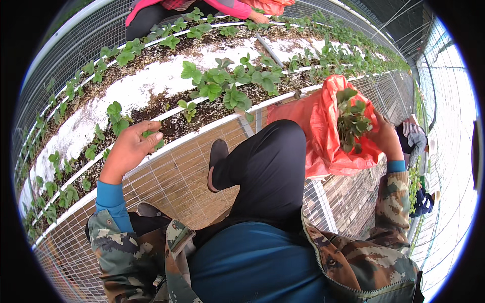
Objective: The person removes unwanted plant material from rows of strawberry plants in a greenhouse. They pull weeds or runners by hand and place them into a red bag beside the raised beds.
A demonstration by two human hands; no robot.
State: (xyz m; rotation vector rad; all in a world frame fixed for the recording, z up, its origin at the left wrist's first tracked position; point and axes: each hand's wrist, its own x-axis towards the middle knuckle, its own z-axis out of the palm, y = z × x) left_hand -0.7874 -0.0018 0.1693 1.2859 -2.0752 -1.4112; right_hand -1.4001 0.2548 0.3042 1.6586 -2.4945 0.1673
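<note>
My left hand [132, 147] is at the near edge of a raised planting bed [174, 123], its thumb and forefinger curled around a small green strawberry leaf [147, 134]. At my right, a red plastic bag [328, 121] hangs open beside the bed, with a bunch of picked leaves [351, 121] in its mouth. My right hand [385, 139] grips the bag's right rim; its fingertips are partly hidden by the bag and leaves. Larger strawberry plants [227, 81] grow along the bed in front of me.
Across the bed, a person in pink sleeves reaches a hand [258, 17] toward the plants, beside another red bag [268, 6]. White sheeting [121, 91] runs along the bed's middle. Wire mesh [177, 177] hangs below its white edge rail. Other people [417, 139] work at far right.
</note>
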